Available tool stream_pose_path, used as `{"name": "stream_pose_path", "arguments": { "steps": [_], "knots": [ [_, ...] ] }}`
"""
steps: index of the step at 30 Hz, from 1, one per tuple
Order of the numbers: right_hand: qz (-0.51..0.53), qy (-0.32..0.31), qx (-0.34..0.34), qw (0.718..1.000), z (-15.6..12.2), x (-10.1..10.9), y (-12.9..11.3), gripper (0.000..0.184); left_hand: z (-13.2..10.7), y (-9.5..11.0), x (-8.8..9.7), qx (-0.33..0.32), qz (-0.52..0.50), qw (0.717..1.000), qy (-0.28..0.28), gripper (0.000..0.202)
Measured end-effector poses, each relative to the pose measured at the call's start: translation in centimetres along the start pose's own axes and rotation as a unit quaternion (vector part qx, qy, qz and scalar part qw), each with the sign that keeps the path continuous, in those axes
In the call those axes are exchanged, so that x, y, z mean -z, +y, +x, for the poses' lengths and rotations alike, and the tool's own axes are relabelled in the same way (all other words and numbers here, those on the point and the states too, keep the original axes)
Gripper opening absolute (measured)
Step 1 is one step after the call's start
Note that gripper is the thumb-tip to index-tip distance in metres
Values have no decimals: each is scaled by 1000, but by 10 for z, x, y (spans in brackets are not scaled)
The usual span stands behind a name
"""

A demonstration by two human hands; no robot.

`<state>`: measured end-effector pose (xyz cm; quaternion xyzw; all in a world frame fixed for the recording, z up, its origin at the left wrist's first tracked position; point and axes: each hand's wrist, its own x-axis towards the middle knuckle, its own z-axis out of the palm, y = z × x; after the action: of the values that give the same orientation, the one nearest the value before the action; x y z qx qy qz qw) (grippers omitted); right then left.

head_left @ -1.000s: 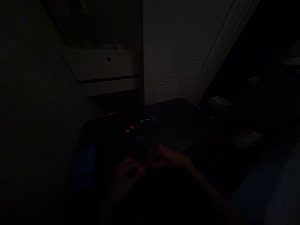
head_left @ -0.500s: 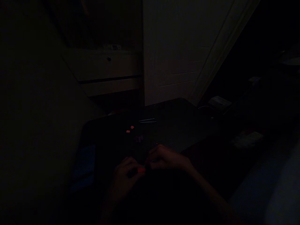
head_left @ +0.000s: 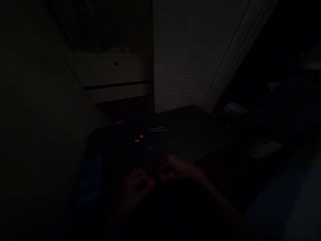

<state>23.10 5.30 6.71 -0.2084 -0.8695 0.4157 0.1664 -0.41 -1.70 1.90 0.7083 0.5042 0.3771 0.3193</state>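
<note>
The view is very dark. My left hand (head_left: 134, 189) is closed, with a small orange-red piece (head_left: 150, 182) pinched between thumb and fingers. Close on its right, my right hand (head_left: 173, 169) has its fingers drawn together near the same piece; whatever they hold is lost in shadow. Beyond the hands, a small purplish cluster of bits (head_left: 148, 148) lies on the dark table (head_left: 190, 124). Two small orange pieces, a square one (head_left: 136, 141) and a rounder one (head_left: 141, 136), rest farther back. To their right lies a pair of thin metal tweezers (head_left: 157, 129).
A flat bluish panel, perhaps a tablet (head_left: 89, 179), lies at the table's left side. Behind the table stand a drawer unit (head_left: 120, 72) and a pale door (head_left: 185, 53). A pale box (head_left: 235, 109) with a cable is beyond the right edge.
Both hands stay almost in place, with the right fingers shifted very slightly at the orange-red piece. The picture is a little darker around the hands.
</note>
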Motion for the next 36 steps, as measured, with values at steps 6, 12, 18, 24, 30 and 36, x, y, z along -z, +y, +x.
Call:
{"name": "stream_pose_path", "arguments": {
  "steps": [6, 12, 18, 24, 30, 36],
  "knots": [
    [-6, -6, -4, 1000, -2, 1, 3, 17, 1, 0, 0, 5, -4, 1000, -4, 2],
    [7, 8, -16, 1000, -5, 0, 3, 14, 0, -1, 0, 4, -1, 1000, -3, 3],
    [5, 10, -23, 1000, -5, -1, 3, 16, -1, -3, 0, -1, 6, 1000, -6, 3],
    [5, 5, -18, 1000, -3, -1, 1, 17, 0, -2, 1, -5, 3, 1000, 1, 4],
    [11, 16, -9, 1000, -3, -1, 0, 14, 0, -2, 1, -6, 3, 1000, -1, 6],
    [-1, 6, -10, 1000, -2, -3, 3, 15, 1, 0, 1, -11, 16, 1000, 0, 5]
  ]
}}
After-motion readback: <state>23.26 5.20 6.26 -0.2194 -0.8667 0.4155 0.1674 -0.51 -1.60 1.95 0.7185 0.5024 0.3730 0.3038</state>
